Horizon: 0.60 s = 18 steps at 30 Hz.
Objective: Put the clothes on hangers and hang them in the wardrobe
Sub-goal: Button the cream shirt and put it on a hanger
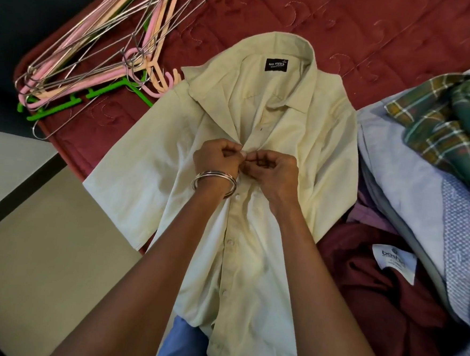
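A pale yellow short-sleeved shirt lies front up on the red quilted bed, collar away from me. My left hand, with metal bangles on the wrist, pinches the shirt's left placket edge at chest height. My right hand pinches the facing edge, and the fingertips of both hands meet at a button. Below my hands the front is buttoned; above them it gapes open. No hanger shows inside the shirt.
A heap of pink, peach, green and wire hangers lies on the bed's left corner. At the right are a maroon garment, a green plaid shirt and bluish folded clothes. Floor lies to the left.
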### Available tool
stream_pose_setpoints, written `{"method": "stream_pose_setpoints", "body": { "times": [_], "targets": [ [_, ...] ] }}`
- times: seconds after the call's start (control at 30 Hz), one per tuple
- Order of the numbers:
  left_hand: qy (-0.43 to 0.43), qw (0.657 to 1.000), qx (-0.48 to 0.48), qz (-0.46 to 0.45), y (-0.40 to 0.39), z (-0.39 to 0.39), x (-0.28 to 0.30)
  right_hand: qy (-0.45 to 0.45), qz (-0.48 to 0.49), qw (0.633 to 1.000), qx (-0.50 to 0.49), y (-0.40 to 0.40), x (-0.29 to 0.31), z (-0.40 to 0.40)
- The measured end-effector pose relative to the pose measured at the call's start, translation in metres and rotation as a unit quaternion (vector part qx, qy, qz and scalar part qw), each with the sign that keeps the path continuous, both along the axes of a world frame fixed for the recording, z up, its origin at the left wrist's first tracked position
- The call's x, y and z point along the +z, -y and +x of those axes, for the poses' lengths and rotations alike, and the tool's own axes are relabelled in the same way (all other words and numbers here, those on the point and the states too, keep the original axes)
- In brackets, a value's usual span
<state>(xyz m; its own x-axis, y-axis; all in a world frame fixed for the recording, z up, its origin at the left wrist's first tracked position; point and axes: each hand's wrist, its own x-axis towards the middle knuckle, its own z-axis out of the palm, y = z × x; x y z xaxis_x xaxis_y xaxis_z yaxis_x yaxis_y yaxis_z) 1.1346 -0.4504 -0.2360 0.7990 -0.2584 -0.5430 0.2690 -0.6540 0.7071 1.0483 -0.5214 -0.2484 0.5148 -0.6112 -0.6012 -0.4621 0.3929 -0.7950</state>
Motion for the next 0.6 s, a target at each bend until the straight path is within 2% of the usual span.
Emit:
{"method": "stream_pose_setpoints", "body": {
  "times": [0.1,0.23,0.33,0.4,0.47,0.53,0.6],
  "targets": [
    [-0.013,1.0,0.025,0.004,0.0,0.003,-0.006,-0.005,-0.007,1.0,-0.021,-0.004,0.001,0.001],
    [-0.021,1.0,0.013,0.009,0.001,-0.001,-0.007,-0.03,-0.034,0.998,-0.036,-0.01,0.003,0.004],
    [-0.047,0.999,0.002,-0.009,0.001,-0.003,-0.01,-0.055,-0.006,0.998,0.015,-0.007,0.002,0.007],
    [-0.039,0.999,-0.035,0.009,0.001,0.001,-0.011,-0.091,-0.007,0.992,0.085,0.001,0.005,0.007],
    [0.032,0.994,-0.075,0.069,-0.001,0.012,-0.007,-0.134,-0.109,0.98,0.1,0.02,0.015,0.005],
    [0.153,0.98,-0.065,0.111,-0.002,0.035,0.0,-0.139,-0.241,0.96,0.016,0.044,0.033,0.008],
    [0.227,0.968,-0.045,0.097,0.005,0.066,0.004,-0.12,-0.319,0.938,-0.064,0.068,0.044,0.02]
  ]
}}
